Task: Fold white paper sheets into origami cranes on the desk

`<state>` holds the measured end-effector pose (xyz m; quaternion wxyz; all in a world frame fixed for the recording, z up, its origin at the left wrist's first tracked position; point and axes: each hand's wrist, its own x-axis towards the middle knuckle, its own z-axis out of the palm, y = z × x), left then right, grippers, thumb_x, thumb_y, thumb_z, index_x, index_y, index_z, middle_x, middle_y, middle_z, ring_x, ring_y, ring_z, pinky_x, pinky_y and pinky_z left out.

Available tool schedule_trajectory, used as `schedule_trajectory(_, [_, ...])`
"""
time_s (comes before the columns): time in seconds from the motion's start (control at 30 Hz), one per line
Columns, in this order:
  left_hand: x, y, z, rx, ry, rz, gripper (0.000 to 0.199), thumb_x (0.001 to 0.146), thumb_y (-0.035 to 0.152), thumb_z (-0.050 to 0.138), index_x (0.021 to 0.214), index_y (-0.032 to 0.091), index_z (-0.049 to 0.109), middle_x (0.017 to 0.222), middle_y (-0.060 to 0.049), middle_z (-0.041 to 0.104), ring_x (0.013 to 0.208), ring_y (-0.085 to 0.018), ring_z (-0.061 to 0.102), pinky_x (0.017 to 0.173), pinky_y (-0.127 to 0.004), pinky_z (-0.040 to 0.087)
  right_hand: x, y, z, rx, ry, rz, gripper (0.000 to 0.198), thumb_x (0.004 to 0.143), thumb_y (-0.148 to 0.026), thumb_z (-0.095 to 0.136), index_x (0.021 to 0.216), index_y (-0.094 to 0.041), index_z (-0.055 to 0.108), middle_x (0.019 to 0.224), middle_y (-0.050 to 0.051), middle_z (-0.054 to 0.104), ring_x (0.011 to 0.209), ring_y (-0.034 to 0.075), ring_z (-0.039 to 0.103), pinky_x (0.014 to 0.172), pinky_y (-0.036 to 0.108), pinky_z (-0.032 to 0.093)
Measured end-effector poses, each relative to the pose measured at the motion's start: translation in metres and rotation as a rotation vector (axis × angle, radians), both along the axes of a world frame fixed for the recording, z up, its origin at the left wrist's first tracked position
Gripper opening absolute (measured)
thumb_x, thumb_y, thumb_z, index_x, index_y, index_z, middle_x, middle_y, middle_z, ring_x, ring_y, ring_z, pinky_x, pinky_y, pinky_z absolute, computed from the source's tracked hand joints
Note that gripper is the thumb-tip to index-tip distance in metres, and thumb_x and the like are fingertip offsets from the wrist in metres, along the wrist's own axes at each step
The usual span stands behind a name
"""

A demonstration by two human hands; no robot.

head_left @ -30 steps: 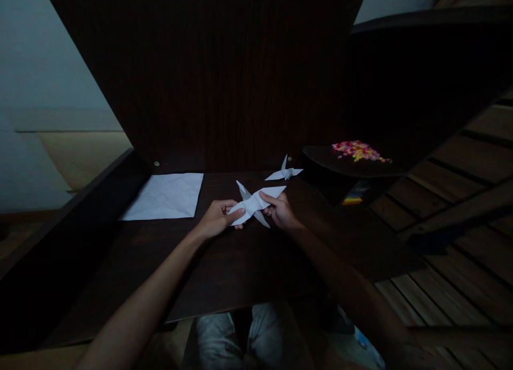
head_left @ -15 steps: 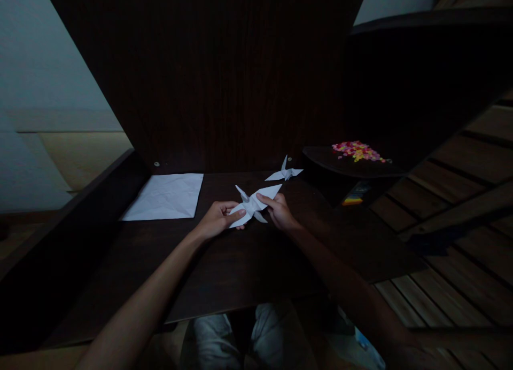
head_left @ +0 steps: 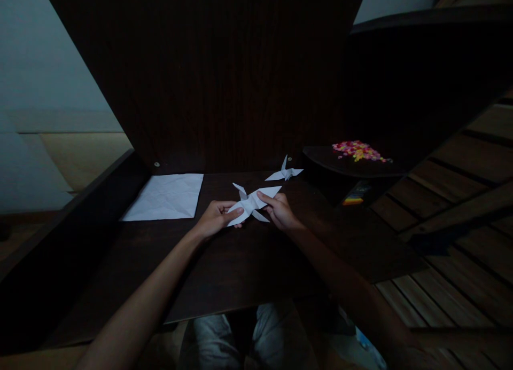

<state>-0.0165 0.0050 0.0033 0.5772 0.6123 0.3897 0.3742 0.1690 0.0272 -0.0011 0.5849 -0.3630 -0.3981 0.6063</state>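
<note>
Pinching opposite wings, the left hand point(head_left: 214, 219) and right hand point(head_left: 280, 212) are both closed on a white paper crane point(head_left: 250, 203), which is held just above the middle of a dark wooden desk point(head_left: 224, 268). A second, smaller folded crane point(head_left: 284, 173) is seen standing on the desk farther back, well apart from the held one. A flat creased sheet of white paper point(head_left: 166, 196) is laid at the left rear of the desk. A pile of small multicoloured pieces point(head_left: 358, 150) is noted on a dark raised ledge to the right. No writing or label can be read. A dark wood panel is set behind the desk; slatted wooden flooring is observed on the right. Lighting is dim.
</note>
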Motion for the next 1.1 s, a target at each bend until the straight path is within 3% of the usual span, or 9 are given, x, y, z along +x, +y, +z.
schedule_trajectory(0.27, [0.0004,-0.0002,-0.0006,-0.011,-0.038,0.017,0.042,0.071,0.046,0.071,0.095,0.012,0.071,0.073,-0.005,0.067,0.057,-0.012,0.058,0.055,-0.023,0.046,0.0027,-0.0012,0.0006,-0.052,0.050,0.099,0.028,0.056,-0.033,0.083,0.071,-0.014,0.069,0.073,0.004,0.070,0.069,0.018,0.065,0.066,0.030,0.053])
schedule_trajectory(0.7, [-0.0014,0.0033,-0.0008,0.022,-0.027,-0.008,0.042,0.071,0.047,0.071,0.093,0.011,0.070,0.071,-0.004,0.064,0.056,-0.011,0.054,0.054,-0.022,0.043,-0.0021,-0.0013,-0.0023,-0.001,0.009,0.018,0.029,0.051,-0.034,0.084,0.068,-0.015,0.070,0.069,0.002,0.071,0.070,0.018,0.066,0.074,0.031,0.050])
schedule_trajectory(1.1, [-0.0012,0.0024,-0.0002,0.057,-0.063,-0.010,0.042,0.072,0.046,0.071,0.095,0.012,0.070,0.073,-0.004,0.063,0.058,-0.011,0.053,0.054,-0.023,0.044,0.0008,0.0006,-0.0069,-0.004,0.063,0.125,0.026,0.057,-0.032,0.083,0.074,-0.016,0.071,0.075,0.004,0.072,0.074,0.019,0.066,0.073,0.031,0.050])
